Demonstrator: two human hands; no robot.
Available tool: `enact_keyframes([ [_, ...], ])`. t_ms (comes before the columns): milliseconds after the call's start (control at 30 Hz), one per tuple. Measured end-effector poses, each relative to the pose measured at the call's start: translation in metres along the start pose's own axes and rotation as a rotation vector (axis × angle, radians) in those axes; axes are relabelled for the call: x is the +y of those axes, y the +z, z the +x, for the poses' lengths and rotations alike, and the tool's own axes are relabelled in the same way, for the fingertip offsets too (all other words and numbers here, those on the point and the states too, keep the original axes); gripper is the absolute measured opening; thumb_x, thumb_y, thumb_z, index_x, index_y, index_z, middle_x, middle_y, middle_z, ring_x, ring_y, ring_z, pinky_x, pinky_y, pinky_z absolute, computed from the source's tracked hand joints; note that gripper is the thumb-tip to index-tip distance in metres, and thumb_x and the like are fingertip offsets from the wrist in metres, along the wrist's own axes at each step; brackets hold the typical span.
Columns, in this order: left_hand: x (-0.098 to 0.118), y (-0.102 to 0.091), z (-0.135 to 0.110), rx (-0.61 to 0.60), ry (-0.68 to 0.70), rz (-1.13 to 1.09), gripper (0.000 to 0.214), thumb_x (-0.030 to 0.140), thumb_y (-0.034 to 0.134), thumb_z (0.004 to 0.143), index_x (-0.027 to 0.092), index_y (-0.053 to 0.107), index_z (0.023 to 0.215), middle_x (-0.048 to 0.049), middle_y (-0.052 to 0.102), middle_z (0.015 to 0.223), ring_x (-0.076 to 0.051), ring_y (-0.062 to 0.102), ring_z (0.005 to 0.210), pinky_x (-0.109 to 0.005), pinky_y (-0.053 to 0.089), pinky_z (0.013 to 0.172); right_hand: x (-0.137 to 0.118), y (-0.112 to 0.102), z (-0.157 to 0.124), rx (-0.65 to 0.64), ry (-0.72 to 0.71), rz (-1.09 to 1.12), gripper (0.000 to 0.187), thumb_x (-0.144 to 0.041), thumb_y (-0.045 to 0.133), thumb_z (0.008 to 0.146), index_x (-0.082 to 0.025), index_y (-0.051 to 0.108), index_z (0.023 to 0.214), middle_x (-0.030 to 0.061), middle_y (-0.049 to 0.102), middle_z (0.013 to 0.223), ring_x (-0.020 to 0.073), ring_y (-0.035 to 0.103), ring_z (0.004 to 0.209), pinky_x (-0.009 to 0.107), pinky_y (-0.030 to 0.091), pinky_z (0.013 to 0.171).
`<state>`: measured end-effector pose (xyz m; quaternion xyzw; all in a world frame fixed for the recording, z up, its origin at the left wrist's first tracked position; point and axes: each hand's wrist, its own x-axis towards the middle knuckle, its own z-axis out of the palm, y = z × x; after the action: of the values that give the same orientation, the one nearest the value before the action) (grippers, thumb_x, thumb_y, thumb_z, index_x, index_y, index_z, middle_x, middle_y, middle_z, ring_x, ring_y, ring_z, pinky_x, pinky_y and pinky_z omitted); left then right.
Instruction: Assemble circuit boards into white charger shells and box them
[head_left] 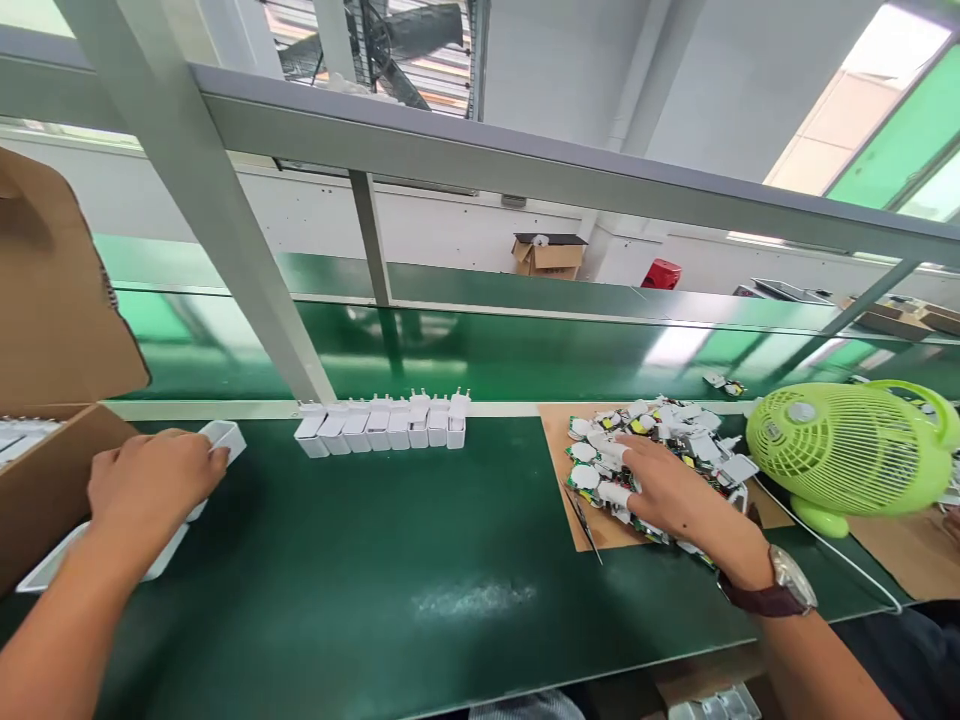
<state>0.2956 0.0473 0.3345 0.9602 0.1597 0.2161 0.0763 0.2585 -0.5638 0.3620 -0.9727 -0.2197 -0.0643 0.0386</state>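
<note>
At the left, my left hand [154, 480] is closed around a white plastic casing [226, 440], beside an open cardboard box. More white casings [166, 552] lie under and beside that hand, partly hidden by it. My right hand [675, 500], with white covers on the fingertips, rests on a pile of small circuit boards with white parts [694, 430]. Its thumb and forefinger are apart, and no separate piece shows between them. Next to the pile lies a pair of dark tweezers [583, 522]. A row of several white charger-like casings with pins [382, 425] stands at the table's back edge.
The cardboard box [67, 480] at the left contains white pieces. A brown sheet [592, 535] lies beneath the circuit boards. To the right stands a green fan [847, 450] with a white cable [832, 550]. A metal frame [525, 150] crosses above the green table [337, 600].
</note>
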Motion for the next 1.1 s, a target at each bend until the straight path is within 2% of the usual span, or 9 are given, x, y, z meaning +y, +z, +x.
enact_keyframes([
  [133, 0.071, -0.03, -0.024, 0.311, 0.095, -0.244, 0.025, 0.051, 0.06, 0.078, 0.027, 0.058, 0.071, -0.0054, 0.068, 0.103, -0.039, 0.063, 0.116, -0.059, 0.047, 0.108, -0.005, 0.004, -0.016, 0.044, -0.034, -0.104, 0.057, 0.0, 0.054, 0.072, -0.018, 0.069, 0.123, 0.0144, 0.068, 0.136, 0.0347, 0.054, 0.138, 0.052, 0.045, 0.114],
  [200, 0.108, -0.037, -0.041, 0.374, 0.255, -0.36, 0.023, 0.05, 0.058, 0.084, 0.028, 0.061, 0.079, -0.0036, 0.067, 0.118, -0.034, 0.067, 0.109, -0.052, 0.055, 0.101, -0.004, 0.001, -0.018, -0.013, -0.027, -0.158, 0.061, 0.006, 0.052, 0.069, -0.019, 0.07, 0.122, 0.0121, 0.068, 0.137, 0.0355, 0.052, 0.14, 0.052, 0.048, 0.109],
  [300, 0.151, -0.022, -0.066, 0.205, 0.632, -0.509, 0.02, 0.045, 0.061, 0.086, 0.027, 0.064, 0.077, -0.0039, 0.071, 0.119, -0.028, 0.073, 0.098, -0.043, 0.062, 0.088, -0.001, -0.006, -0.013, -0.097, -0.003, -0.219, 0.059, 0.012, 0.047, 0.071, -0.018, 0.074, 0.113, 0.0111, 0.072, 0.131, 0.0344, 0.051, 0.141, 0.049, 0.051, 0.103],
  [400, 0.174, 0.011, -0.09, -0.101, 0.827, -0.554, 0.017, 0.036, 0.057, 0.088, 0.026, 0.065, 0.077, -0.0067, 0.071, 0.128, -0.025, 0.074, 0.096, -0.034, 0.063, 0.079, 0.005, -0.017, -0.006, -0.096, 0.062, -0.248, 0.048, 0.011, 0.046, 0.072, -0.018, 0.076, 0.096, 0.013, 0.076, 0.117, 0.0339, 0.058, 0.13, 0.048, 0.052, 0.099],
  [533, 0.179, 0.042, -0.11, -0.282, 0.847, -0.543, 0.021, 0.031, 0.05, 0.093, 0.024, 0.064, 0.078, -0.0093, 0.072, 0.125, -0.02, 0.074, 0.079, -0.029, 0.06, 0.067, 0.011, -0.024, -0.006, -0.056, 0.035, -0.215, 0.052, 0.008, 0.047, 0.069, -0.02, 0.076, 0.102, 0.0097, 0.076, 0.116, 0.0329, 0.057, 0.129, 0.048, 0.05, 0.102],
  [667, 0.17, 0.049, -0.115, -0.226, 0.814, -0.59, 0.024, 0.033, 0.051, 0.097, 0.022, 0.065, 0.082, -0.0097, 0.07, 0.123, -0.014, 0.069, 0.065, -0.027, 0.057, 0.062, 0.01, -0.015, -0.009, -0.135, -0.107, -0.221, 0.051, 0.008, 0.05, 0.067, -0.021, 0.077, 0.099, 0.0112, 0.076, 0.121, 0.0342, 0.046, 0.143, 0.054, 0.043, 0.112],
  [800, 0.161, 0.047, -0.116, -0.162, 0.812, -0.653, 0.025, 0.035, 0.055, 0.099, 0.021, 0.065, 0.08, -0.0089, 0.07, 0.123, -0.014, 0.069, 0.068, -0.026, 0.056, 0.063, 0.02, -0.016, -0.004, -0.082, -0.109, -0.206, 0.042, 0.008, 0.052, 0.068, -0.021, 0.075, 0.089, 0.0125, 0.078, 0.105, 0.0342, 0.056, 0.134, 0.058, 0.036, 0.119],
  [967, 0.156, 0.048, -0.118, -0.172, 0.809, -0.654, 0.03, 0.036, 0.052, 0.102, 0.018, 0.067, 0.084, -0.0108, 0.067, 0.127, -0.012, 0.069, 0.07, -0.025, 0.056, 0.066, 0.036, -0.041, 0.003, 0.183, 0.078, 0.248, 0.016, -0.023, 0.06, 0.093, -0.023, 0.067, 0.107, 0.0104, 0.075, 0.111, 0.0297, 0.069, 0.109, 0.05, 0.055, 0.099],
  [1100, 0.154, 0.052, -0.118, -0.184, 0.798, -0.646, 0.03, 0.039, 0.053, 0.103, 0.018, 0.065, 0.085, -0.0104, 0.066, 0.126, -0.012, 0.067, 0.071, -0.024, 0.054, 0.063, 0.013, -0.044, 0.018, 0.459, 0.209, 0.751, 0.03, -0.048, 0.071, 0.092, -0.025, 0.059, 0.106, 0.007, 0.074, 0.105, 0.0255, 0.074, 0.1, 0.043, 0.062, 0.09],
])
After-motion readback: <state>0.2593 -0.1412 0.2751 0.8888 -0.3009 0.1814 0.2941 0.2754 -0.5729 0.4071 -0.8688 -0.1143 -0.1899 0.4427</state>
